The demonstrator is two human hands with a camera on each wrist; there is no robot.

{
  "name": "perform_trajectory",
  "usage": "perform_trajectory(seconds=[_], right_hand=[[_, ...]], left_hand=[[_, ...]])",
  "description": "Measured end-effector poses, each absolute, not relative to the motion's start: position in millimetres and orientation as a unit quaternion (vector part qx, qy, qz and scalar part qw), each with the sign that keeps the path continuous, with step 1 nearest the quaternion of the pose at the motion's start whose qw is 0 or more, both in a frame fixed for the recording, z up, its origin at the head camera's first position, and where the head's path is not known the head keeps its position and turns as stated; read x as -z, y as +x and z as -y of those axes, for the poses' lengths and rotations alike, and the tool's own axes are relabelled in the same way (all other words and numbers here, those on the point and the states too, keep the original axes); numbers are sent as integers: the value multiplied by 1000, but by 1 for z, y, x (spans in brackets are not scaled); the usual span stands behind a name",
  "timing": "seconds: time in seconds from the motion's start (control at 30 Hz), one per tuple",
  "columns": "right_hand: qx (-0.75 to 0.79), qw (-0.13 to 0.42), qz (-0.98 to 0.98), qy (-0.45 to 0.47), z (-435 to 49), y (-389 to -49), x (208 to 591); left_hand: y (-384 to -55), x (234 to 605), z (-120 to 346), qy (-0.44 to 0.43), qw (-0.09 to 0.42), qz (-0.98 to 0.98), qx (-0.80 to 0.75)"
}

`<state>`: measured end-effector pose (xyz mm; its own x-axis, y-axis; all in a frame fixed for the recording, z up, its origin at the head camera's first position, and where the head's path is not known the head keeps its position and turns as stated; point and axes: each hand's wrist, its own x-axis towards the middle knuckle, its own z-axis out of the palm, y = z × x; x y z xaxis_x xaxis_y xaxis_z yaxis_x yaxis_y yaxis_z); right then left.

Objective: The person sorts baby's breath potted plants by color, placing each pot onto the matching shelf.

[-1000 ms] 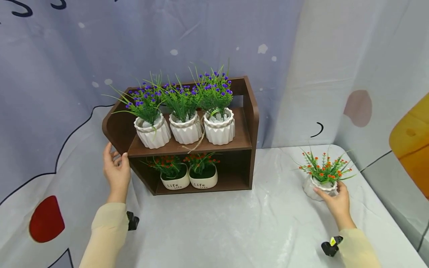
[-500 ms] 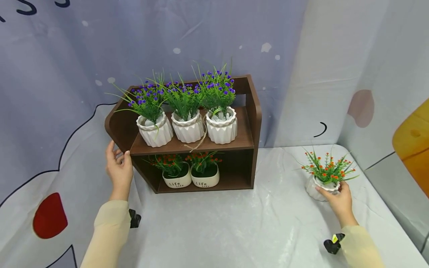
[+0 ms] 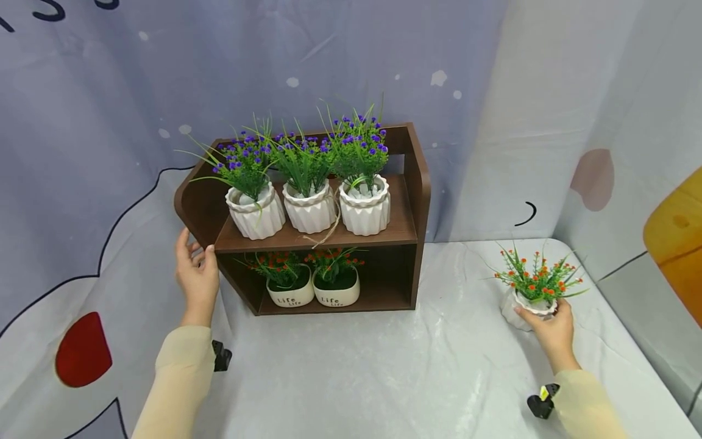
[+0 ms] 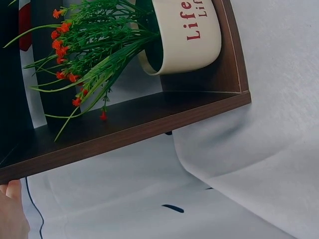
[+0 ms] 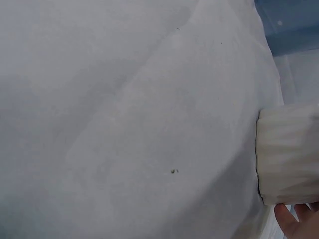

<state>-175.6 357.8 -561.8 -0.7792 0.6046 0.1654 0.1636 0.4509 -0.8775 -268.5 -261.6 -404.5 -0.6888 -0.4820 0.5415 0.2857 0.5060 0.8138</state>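
My left hand touches the left side of a dark brown two-tier wooden shelf, its thumb near the front edge. In the left wrist view only part of that hand shows against the panel. At the right of the table my right hand holds a white ribbed flowerpot with an orange-flowered plant, thumb in front and fingers at its right side. The right wrist view shows the pot sideways, with fingertips at its lower edge; its plant is out of view.
White pots with purple flowers line the upper tier. Two cream pots marked "Life", with orange flowers, stand on the lower tier, whose right part is bare. White cloth covers the table; patterned curtains hang behind.
The head view has shifted slightly, so everything sits a little further right in it. Both hands keep their places on the shelf and the flowerpot.
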Motion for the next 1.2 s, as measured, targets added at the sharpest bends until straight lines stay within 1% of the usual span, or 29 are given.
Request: perform_trajectory(seconds=[0.23, 0.67, 0.77, 0.97, 1.2], right_hand=[[-467, 248, 815, -236, -355, -177, 564], [-482, 265, 791, -268, -348, -175, 565], [-474, 270, 797, -261, -347, -173, 566], [-447, 302, 810, -232, -347, -169, 567], [-446, 292, 812, -239, -343, -164, 555]], left_hand=[[-269, 405, 263, 64, 395, 775, 489], [-269, 405, 263, 59, 394, 767, 503], [-269, 405, 262, 58, 393, 767, 504], [-269, 404, 261, 54, 401, 766, 499], [-268, 404, 262, 58, 397, 771, 495]])
